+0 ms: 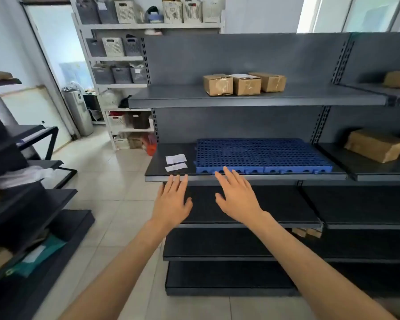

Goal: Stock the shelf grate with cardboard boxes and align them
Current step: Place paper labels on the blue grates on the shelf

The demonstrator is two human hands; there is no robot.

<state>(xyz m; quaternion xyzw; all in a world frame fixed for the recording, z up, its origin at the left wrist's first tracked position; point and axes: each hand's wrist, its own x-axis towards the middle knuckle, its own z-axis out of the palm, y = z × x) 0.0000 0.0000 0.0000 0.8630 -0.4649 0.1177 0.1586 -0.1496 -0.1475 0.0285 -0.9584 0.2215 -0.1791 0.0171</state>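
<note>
A blue plastic grate (261, 154) lies on the middle dark shelf (166, 167) with nothing on it. Three small cardboard boxes (244, 83) stand side by side on the shelf above. A larger cardboard box (375, 145) sits tilted on the neighbouring shelf at the right. My left hand (172, 200) is stretched out flat, fingers straight, fingertips at the shelf's front edge left of the grate. With fingers spread and straight, my right hand (237, 196) reaches the grate's front left corner. Neither hand holds anything.
Two white paper slips (176, 162) lie on the shelf left of the grate. Another cardboard box (398, 79) sits on the upper right shelf. Dark shelves continue below. A white rack with baskets (116, 46) stands behind left; a dark rack (21, 204) is at my left.
</note>
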